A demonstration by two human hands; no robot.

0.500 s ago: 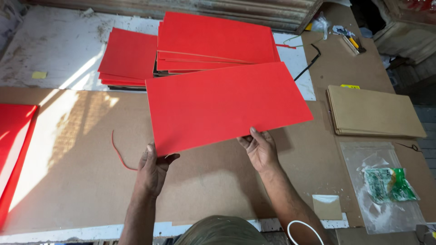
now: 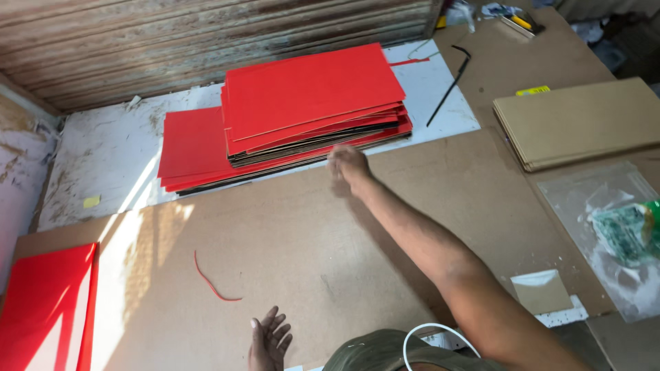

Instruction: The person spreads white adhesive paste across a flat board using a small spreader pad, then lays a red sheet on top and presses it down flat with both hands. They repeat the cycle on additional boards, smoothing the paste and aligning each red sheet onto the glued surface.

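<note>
Seen from above, a brown cardboard-covered tabletop [image 2: 289, 233] fills most of the frame. At upper centre sits a tall stack of red sheets [image 2: 313, 96], its top sheets skewed, resting partly on a lower, wider red pile [image 2: 189, 148] to its left; both lie on a scuffed white board [image 2: 96, 165] in front of a corrugated metal wall. The right hand [image 2: 347, 165], on an arm stretched diagonally up from the lower right, is at the near edge of the tall stack; it is blurred, so whether its fingers are pinching a sheet or merely touching the edge cannot be told. The left hand [image 2: 269, 340] hovers at the bottom centre, palm up, fingers spread, holding nothing. More red sheets [image 2: 45, 309] lie flat at the lower left edge of the frame. The middle of the tabletop has no sheet on it, only a thin curl of red trimming [image 2: 210, 282]. Judging by the piles, most sheets are yet to be worked, with few laid aside. At right lie a stack of plain brown boards [image 2: 584, 120], a clear plastic bag [image 2: 605, 227] and a small tan card [image 2: 542, 290]; a black rod [image 2: 450, 82] rests at upper right.
</note>
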